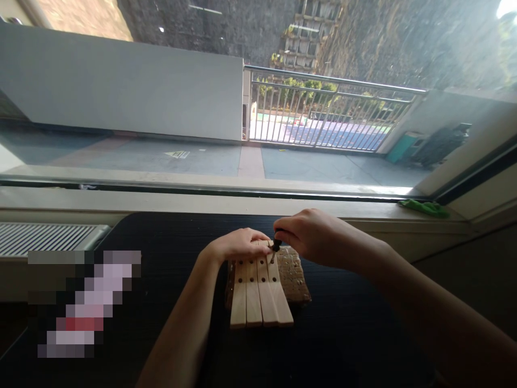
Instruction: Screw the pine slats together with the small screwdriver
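Black table fills the lower view, its far edge against the window sill; radiator is far left. There is open tabletop on both sides and toward the person, tight only at the sill.

A brown board lies mid-table. Four pale wooden slats with drilled holes lie side by side on it, their near ends overhanging it. They look light, stiff and smooth – probably loose, so likely to slide apart or fan out unless pinned. Best hold seems to be pressing down across the far ends, or pinching the long edges together.

Left hand is curled over the slats' far ends, fingers closed down on them. Right hand pinches a small dark tool, tip at the rightmost slat's far end – tiny and easy to drop, so it needs a fingertip grip. Green cloth on the sill, well apart.
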### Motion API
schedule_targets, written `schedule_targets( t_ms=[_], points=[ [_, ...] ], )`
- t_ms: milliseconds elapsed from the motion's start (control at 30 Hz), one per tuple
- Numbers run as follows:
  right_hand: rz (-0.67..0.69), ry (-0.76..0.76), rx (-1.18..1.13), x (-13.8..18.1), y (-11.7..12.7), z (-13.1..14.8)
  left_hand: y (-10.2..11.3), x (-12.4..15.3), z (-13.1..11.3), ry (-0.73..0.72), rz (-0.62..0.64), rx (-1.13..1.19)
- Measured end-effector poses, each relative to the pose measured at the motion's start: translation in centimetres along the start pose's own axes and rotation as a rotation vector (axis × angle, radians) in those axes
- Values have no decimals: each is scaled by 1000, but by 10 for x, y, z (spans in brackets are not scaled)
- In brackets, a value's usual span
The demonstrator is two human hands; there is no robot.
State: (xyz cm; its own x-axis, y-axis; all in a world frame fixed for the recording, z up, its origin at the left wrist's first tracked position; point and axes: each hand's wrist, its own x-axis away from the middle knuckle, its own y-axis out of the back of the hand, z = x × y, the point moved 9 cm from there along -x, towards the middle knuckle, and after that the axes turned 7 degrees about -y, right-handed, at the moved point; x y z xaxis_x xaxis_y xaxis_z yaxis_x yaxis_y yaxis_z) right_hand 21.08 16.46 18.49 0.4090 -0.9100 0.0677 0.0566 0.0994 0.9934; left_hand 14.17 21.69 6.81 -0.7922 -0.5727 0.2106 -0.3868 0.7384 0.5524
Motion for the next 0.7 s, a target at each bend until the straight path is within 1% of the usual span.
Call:
schedule_targets(
  t_ms=[233,500,700],
  points=[
    [-2,0,-41,2,-2,-4,-2,-3,8,7,4,19],
    [42,-83,-16,2,-3,-9,-4,-3,9,12,13,50],
    [31,-65,-15,2,-3,-6,-2,-4,8,24,-23,10]
  ],
)
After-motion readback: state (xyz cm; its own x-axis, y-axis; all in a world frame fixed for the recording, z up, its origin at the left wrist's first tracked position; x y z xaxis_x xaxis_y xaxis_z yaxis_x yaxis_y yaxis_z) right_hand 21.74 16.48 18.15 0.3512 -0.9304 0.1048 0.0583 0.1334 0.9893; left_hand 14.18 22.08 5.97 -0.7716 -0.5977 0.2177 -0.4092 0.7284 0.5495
